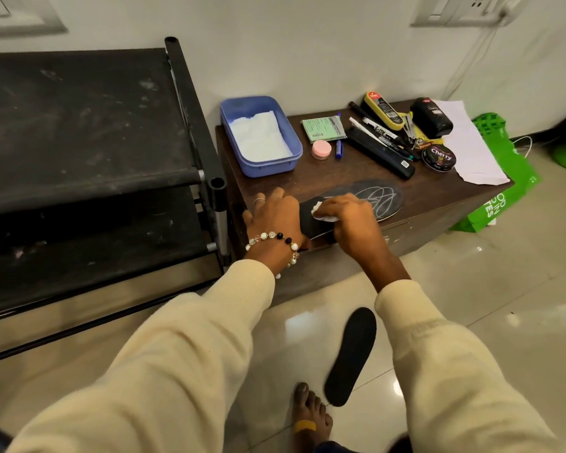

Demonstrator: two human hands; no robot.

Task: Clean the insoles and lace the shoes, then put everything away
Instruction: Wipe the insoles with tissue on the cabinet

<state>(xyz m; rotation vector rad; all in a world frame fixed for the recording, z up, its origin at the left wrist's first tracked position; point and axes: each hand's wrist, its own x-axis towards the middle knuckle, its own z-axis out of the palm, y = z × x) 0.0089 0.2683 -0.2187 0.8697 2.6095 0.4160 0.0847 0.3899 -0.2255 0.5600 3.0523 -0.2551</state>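
Currently the wiping step: one black insole (366, 199) lies across the near edge of the brown tabletop (334, 173), its heel end overhanging toward the person. Left hand (273, 220) rests on the heel end, fingers curled over it and pinning it down. Right hand (343, 220) has its fingers clamped on a small white wad of tissue (321, 214), pressed to the insole's surface beside the left hand. Second insole (350, 356) lies on the tiled floor, just beside a bare foot (311, 416); whether it is cleaned, cannot tell. No shoes or laces in view, so lacing looks to be ahead. Blue tub (260, 135) with white tissue inside sits at the back left of the tabletop; polish tin (438, 157), markers, a brush and a black bottle (431, 117) are clustered at the back right, well apart from the hands. Risks, as judged: the overhanging insole could pivot and slide off the edge if the left hand eases while the right wipes outward. The thin wad may shred and leave lint on the dark fabric. A long stroke toward the toe could carry the hand near the polish tin. The floor insole sits where a step could land on it and dirty it.
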